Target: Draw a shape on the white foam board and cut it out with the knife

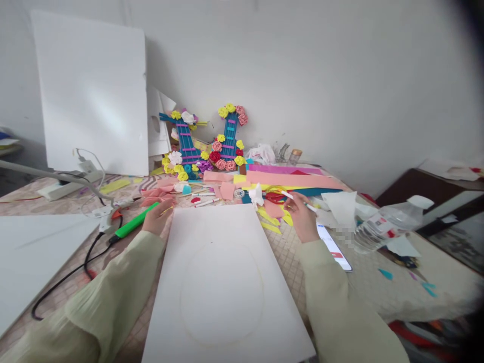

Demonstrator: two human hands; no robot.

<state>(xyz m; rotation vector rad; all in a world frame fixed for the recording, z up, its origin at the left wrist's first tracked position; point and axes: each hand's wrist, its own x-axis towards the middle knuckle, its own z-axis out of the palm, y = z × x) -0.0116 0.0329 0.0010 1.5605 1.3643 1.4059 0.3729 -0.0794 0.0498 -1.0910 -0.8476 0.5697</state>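
Note:
A large white board (223, 237) lies flat before me, with a faint yellowish circle (262, 287) drawn on it. Close to its far left corner is my left hand (157, 219), its fingers drawn together. Something small and yellowish shows at the fingertips, too small to name. A green hot glue gun or similar green tool (136, 221) with a black cord lies just beside that hand. Past the board's right edge, my right hand (304, 219) grips a slim white marker (310, 207) between thumb and fingers. A phone (336, 249) with a lit screen lies by the right wrist.
Two blue letter-like shapes (185, 141) with paper flowers stand at the back. Coloured paper strips (291, 178), scraps, red-handled scissors (276, 196) and markers (207, 202) lie beyond the board. A water bottle (389, 227) is at right, a power strip (71, 184) at left.

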